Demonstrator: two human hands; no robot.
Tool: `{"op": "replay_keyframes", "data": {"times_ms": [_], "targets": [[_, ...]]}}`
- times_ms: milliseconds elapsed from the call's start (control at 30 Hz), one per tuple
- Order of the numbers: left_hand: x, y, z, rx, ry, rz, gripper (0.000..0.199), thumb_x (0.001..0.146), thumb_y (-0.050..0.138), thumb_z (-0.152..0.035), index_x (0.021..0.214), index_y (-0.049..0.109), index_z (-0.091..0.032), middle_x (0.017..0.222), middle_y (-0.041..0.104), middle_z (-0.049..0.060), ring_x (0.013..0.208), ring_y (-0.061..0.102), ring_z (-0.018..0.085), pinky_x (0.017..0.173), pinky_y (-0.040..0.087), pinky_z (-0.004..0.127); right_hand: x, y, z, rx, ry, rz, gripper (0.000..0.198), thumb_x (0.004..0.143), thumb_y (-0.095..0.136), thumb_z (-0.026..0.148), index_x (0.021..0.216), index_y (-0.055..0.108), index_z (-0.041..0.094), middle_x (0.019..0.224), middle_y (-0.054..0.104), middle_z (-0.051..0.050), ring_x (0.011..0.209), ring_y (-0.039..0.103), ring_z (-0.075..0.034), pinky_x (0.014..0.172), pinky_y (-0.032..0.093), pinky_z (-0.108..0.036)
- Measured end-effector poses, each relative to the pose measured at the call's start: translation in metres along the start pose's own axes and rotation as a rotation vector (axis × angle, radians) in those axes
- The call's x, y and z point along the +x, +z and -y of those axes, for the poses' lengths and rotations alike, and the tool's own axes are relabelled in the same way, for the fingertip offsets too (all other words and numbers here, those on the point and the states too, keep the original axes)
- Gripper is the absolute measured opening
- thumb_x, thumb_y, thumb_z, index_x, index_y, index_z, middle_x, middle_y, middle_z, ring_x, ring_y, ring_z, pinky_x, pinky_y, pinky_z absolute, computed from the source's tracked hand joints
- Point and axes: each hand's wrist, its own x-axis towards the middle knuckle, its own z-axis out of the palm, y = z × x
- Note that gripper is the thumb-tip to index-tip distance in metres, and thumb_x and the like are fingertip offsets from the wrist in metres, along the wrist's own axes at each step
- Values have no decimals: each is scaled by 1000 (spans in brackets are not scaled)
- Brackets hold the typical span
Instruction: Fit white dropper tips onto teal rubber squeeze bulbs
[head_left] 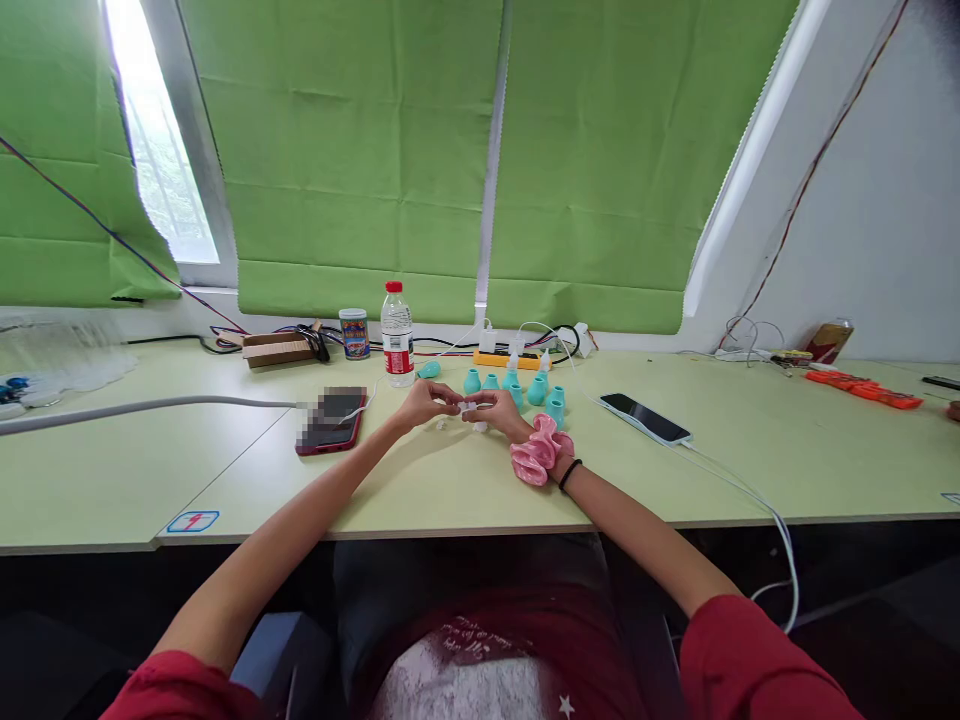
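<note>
My left hand (pixel 429 405) and my right hand (pixel 496 411) meet over the middle of the table. Between their pinched fingertips is a small white plastic piece (pixel 466 408), gripped from both sides; its exact kind is too small to make out. Below the hands, more small white pieces (pixel 441 425) lie on the tabletop. Just beyond my right hand stand several small turquoise bottle-shaped pieces (pixel 537 390), a few with white pointed tips. Another turquoise piece (pixel 428 370) lies on its side past my left hand. A pink scrunchie (pixel 540 452) and a black band circle my right wrist.
A red-capped water bottle (pixel 397 336) and a printed can (pixel 354 334) stand at the back. A phone (pixel 330 420) lies left, another phone (pixel 645 418) right, both with cables. An orange power strip (pixel 511 360), a cardboard box (pixel 277 349) and orange-red pieces (pixel 862 388) lie farther off.
</note>
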Motion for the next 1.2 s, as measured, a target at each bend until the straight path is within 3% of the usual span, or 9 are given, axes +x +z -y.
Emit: {"op": "replay_keyframes", "data": {"times_ms": [267, 533, 867, 1033, 1200], "targets": [[-1, 1, 1, 44, 25, -46, 21, 58, 64, -27, 73, 67, -13, 77, 65, 7, 71, 58, 16, 65, 45, 26, 2, 0, 3, -57, -59, -16, 34, 63, 64, 36, 93, 54, 24, 70, 61, -3, 82, 56, -24, 65, 44, -36], [-2, 5, -6, 150, 71, -85, 18, 61, 61, -28, 71, 67, -14, 77, 65, 6, 69, 57, 14, 59, 44, 22, 6, 0, 6, -106, -106, 4, 34, 61, 65, 33, 93, 54, 26, 66, 59, -2, 78, 56, -23, 62, 44, -36], [-2, 8, -9, 305, 150, -110, 16, 63, 56, -22, 72, 67, -16, 74, 66, 4, 67, 56, 14, 61, 44, 24, 12, -20, -18, 82, 89, -101, 24, 65, 56, 43, 75, 54, 22, 51, 53, 0, 66, 56, -22, 62, 44, -38], [-5, 10, -17, 394, 158, -127, 17, 61, 55, -17, 72, 67, -18, 75, 65, 4, 73, 54, 16, 64, 42, 25, 12, -21, -20, 168, 110, -198, 22, 61, 58, 43, 68, 51, 23, 50, 51, 0, 66, 55, -22, 62, 43, -37], [-8, 11, -16, 508, 305, -83, 20, 60, 51, -11, 72, 66, -18, 79, 63, 5, 78, 52, 18, 77, 39, 30, 10, -11, -10, -3, -39, -30, 29, 59, 61, 43, 80, 54, 24, 56, 55, -2, 66, 54, -22, 59, 42, -35]]}}
